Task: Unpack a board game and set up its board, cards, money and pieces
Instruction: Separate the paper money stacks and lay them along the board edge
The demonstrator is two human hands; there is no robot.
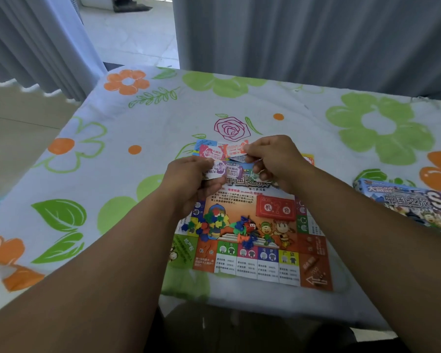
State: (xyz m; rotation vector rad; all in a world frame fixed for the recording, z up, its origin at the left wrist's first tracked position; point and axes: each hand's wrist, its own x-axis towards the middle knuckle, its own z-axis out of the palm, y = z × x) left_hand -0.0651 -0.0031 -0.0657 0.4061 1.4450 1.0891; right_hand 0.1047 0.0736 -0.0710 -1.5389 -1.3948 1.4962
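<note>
our left hand (pixel 189 174) grips the fanned money (pixel 229 170) steady while our right hand (pixel 273 159) pinches one orange note (pixel 236 149) off it, probably to sort. the board (pixel 265 263) lies flat beneath both hands, pieces (pixel 214 222) heaped on it nearer us; the box (pixel 402 200) lies right of the right hand.

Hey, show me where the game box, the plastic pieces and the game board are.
game box (pixel 405 200): head view, on its printed top face.
plastic pieces (pixel 214 222): head view, middle of the left heap.
game board (pixel 316 272): head view, on its orange near corner square.
</note>
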